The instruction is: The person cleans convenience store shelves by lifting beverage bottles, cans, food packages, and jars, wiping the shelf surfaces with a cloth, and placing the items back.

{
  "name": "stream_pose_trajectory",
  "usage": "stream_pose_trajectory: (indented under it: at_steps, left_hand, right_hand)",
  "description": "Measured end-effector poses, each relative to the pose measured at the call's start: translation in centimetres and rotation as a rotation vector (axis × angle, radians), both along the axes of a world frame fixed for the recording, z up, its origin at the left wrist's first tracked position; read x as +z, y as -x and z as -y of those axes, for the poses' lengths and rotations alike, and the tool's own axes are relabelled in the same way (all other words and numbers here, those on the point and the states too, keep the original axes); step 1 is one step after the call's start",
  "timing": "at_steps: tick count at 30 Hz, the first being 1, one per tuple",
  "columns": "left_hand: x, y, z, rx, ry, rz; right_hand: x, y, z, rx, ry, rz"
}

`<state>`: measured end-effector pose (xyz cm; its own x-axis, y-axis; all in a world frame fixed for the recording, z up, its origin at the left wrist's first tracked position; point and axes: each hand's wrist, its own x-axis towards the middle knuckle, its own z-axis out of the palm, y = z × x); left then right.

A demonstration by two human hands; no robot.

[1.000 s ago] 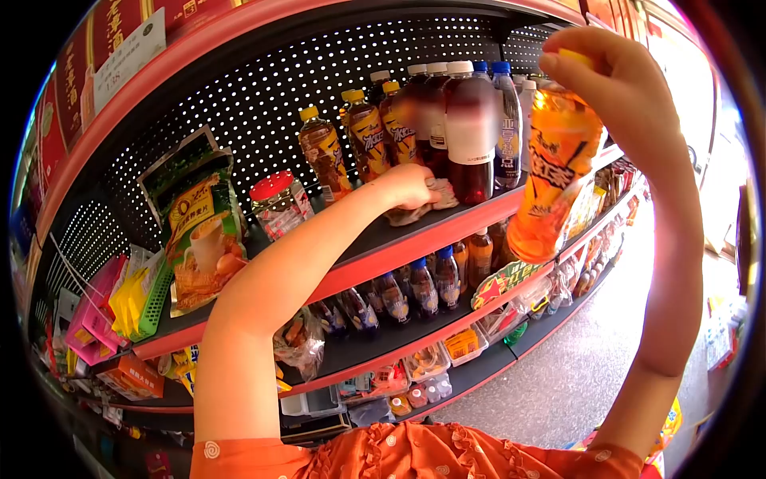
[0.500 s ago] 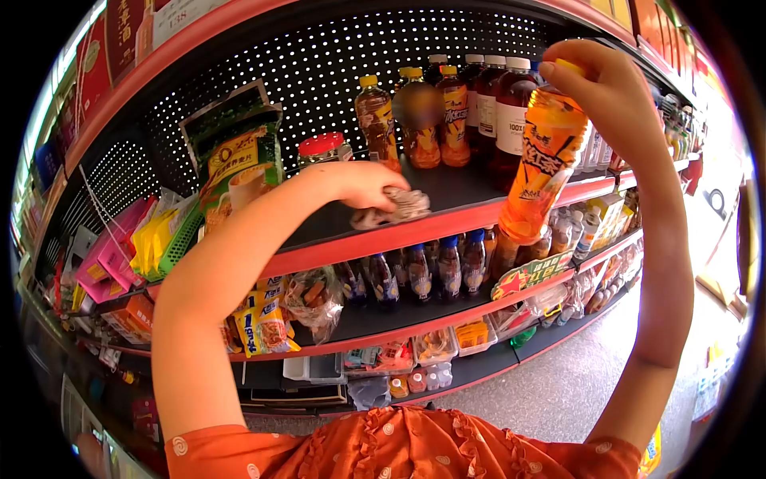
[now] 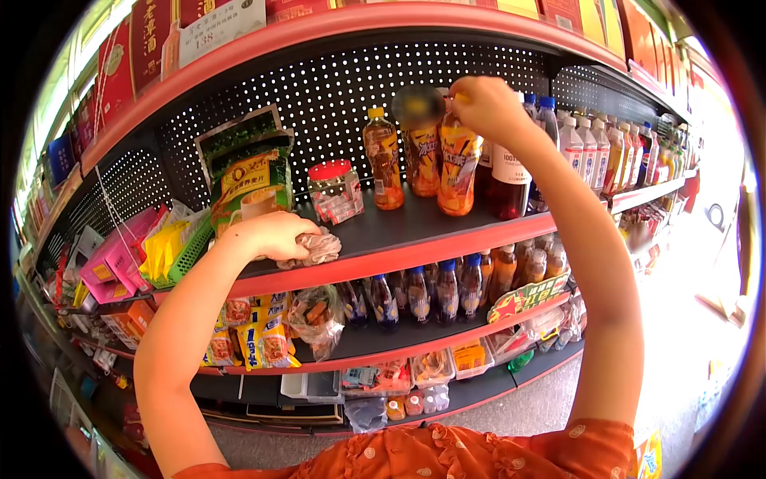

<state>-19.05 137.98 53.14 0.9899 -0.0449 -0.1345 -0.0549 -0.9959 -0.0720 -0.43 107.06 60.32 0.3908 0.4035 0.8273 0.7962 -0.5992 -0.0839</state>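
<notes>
My right hand [image 3: 491, 105] grips the top of an iced tea bottle [image 3: 459, 169] with orange-red liquid, upright at the shelf [image 3: 403, 229] among similar bottles. Whether its base rests on the shelf I cannot tell. To its left stands another iced tea bottle [image 3: 384, 164] with a yellow cap. A dark-red juice bottle [image 3: 511, 185] with a white label is just right of it, partly behind my forearm. My left hand [image 3: 275, 238] is closed on a crumpled, patterned cloth [image 3: 319, 248] at the shelf's front edge, below a red-lidded jar [image 3: 335, 192].
A green cereal bag [image 3: 247, 176] leans at the back left, near a green basket [image 3: 187, 239]. Small dark bottles [image 3: 416, 294] and snack packs [image 3: 267, 331] fill the shelf below. More bottles [image 3: 590, 152] line the shelf on the right. Red boxes [image 3: 152, 40] stand above.
My right hand has carried the iced tea bottle leftward and back, from in front of the shelf to among the other bottles. My left hand has slid the cloth left along the shelf edge.
</notes>
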Motion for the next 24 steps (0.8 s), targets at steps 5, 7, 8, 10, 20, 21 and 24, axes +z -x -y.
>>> stream_pose_trajectory:
  at_steps: [5, 7, 8, 10, 20, 21, 24]
  left_hand:
    - [1.7, -2.3, 2.5, -0.049, 0.479, 0.329]
    - [-0.4, -6.7, 2.9, -0.004, 0.715, 0.488]
    - [-1.7, -9.2, 3.2, 0.074, 0.703, 0.580]
    - [-2.2, -11.7, 5.3, 0.196, 0.744, 0.629]
    - [-4.4, -20.6, 7.0, 0.412, 0.983, 0.788]
    - [-4.8, -21.4, 5.6, 0.339, 1.037, 0.753]
    - [-2.8, -16.9, 6.2, 0.074, 1.324, 0.353]
  right_hand:
    - [-0.7, -2.7, -1.4, -0.002, 0.103, -0.008]
    - [-0.7, -4.4, -1.7, 0.008, 0.121, -0.046]
    - [-0.7, -4.7, -1.7, 0.010, 0.122, -0.067]
    - [-0.8, -4.4, -1.7, -0.021, 0.155, -0.129]
    - [-1.7, -3.6, -1.6, -0.052, 0.117, -0.154]
    - [-1.5, -3.5, -1.5, -0.062, 0.128, -0.156]
    - [-1.0, -3.4, -1.0, 0.020, 0.124, -0.166]
